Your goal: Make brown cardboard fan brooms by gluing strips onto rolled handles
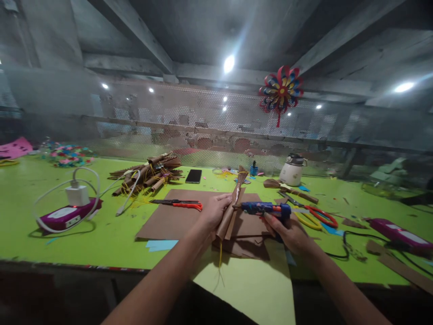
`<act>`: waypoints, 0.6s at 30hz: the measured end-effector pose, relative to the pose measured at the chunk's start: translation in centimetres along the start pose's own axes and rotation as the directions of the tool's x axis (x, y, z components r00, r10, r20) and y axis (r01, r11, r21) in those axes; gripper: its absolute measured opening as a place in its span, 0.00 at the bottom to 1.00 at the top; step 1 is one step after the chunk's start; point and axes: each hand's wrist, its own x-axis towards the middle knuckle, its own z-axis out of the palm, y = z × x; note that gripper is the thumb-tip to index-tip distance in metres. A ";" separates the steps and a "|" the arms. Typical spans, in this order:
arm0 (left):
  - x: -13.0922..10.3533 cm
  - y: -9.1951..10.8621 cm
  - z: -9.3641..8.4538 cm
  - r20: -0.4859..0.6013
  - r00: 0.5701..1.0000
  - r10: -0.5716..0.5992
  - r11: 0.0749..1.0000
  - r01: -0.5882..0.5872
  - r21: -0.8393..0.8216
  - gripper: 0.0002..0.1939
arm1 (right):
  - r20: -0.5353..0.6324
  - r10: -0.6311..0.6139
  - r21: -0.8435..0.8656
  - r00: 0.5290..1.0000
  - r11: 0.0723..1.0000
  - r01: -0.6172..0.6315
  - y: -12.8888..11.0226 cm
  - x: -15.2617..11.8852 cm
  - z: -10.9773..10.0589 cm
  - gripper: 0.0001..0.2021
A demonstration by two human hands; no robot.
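My left hand (218,210) is closed around a brown rolled paper tube (224,225) with a flared, fan-like top. A yellow string (221,255) hangs from its lower end. In my right hand (287,230) is a blue glue gun (260,207), its nozzle pointing left at the tube's side. Whether the nozzle touches the paper I cannot tell. Shiny glue shows along the upper part of the tube. Beneath both hands lie brown paper sheets (169,221). A red and black utility knife (179,204) rests on them, left of my left hand.
A pile of brown paper rolls (152,176) and a black phone (194,176) lie further back. Left stands a purple power strip (69,215) with a white charger. To the right are scissors (320,216), a white bottle (292,171), another purple strip (399,232) and a black cable (345,243).
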 end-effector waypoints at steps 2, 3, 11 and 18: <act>0.0 0.0 0.1 0.000 1.000 0.001 1.000 -0.001 0.005 0.10 | 0.019 -0.004 -0.028 1.000 1.000 0.005 -0.2 -0.3 0.0 0.21; 0.0 0.0 0.1 -0.002 1.000 -0.001 1.000 0.001 0.012 0.09 | 0.022 -0.005 -0.038 1.000 0.999 0.006 -0.2 -0.4 0.0 0.21; -0.4 0.3 0.5 -0.003 1.000 -0.015 0.998 0.016 0.053 0.13 | -0.088 -0.014 -0.076 0.996 0.997 0.007 0.2 0.3 -0.2 0.20; -0.3 0.1 0.5 -0.012 1.000 0.012 1.000 -0.011 0.003 0.11 | -0.099 -0.061 -0.078 0.993 0.996 0.053 0.2 -0.2 -0.1 0.17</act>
